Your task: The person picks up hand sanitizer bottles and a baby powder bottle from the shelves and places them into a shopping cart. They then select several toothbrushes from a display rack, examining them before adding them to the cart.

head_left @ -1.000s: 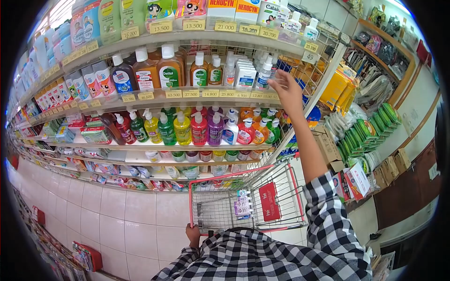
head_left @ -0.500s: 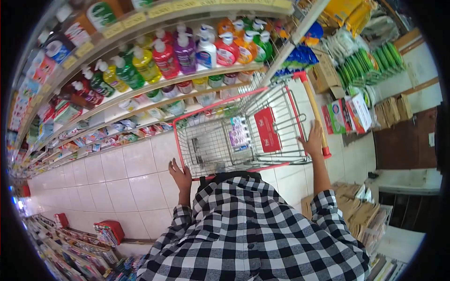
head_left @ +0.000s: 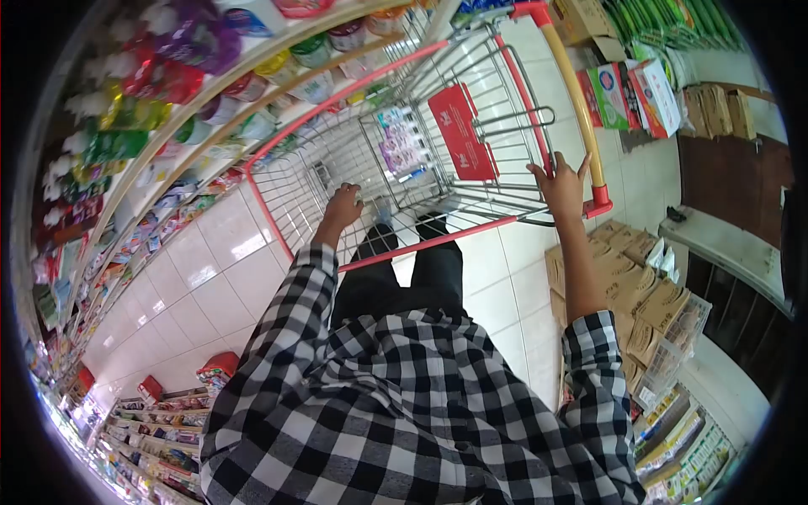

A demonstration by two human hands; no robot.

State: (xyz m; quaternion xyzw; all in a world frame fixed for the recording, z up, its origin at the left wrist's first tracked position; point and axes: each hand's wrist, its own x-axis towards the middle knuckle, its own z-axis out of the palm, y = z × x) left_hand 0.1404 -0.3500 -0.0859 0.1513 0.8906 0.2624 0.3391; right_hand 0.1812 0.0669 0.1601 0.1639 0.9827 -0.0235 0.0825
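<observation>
Red-rimmed metal cart [head_left: 480, 229] stands at far centre. Hands apart: left hand [head_left: 343, 206] loosely curled above it, right hand [head_left: 562, 187] spread beside its yellow handle [head_left: 576, 94], contact unclear. Closing both on that handle would likely steady it.

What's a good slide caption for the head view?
Left hand over a shopping cart, right hand near its yellow handle, beside shelves of colorful bottles.

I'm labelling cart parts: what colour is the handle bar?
The handle bar is tan-yellow with red ends, seen best in the head view.
</observation>
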